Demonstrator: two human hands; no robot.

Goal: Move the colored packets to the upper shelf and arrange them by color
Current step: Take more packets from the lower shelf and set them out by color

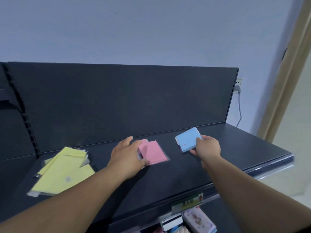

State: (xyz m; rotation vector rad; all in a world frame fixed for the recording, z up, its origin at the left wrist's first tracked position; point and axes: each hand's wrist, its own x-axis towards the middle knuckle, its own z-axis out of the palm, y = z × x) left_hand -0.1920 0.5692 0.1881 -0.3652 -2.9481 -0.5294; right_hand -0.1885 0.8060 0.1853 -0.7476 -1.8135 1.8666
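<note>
On the dark upper shelf (185,169) lie three colour groups. Yellow packets (64,172) sit in a loose, fanned pile at the left. Pink packets (154,153) lie in the middle, and my left hand (126,157) holds their left edge with fingers over the top and thumb at the near corner. Blue packets (187,139) form a small stack at the right, and my right hand (207,147) pinches its near right corner, with the stack slightly lifted or tilted.
A dark back panel (126,98) rises behind the shelf. Below the front edge, a lower shelf holds a patterned box (198,221) and other small goods. A wall socket with a plugged cable (238,86) and a door frame (289,78) stand at the right.
</note>
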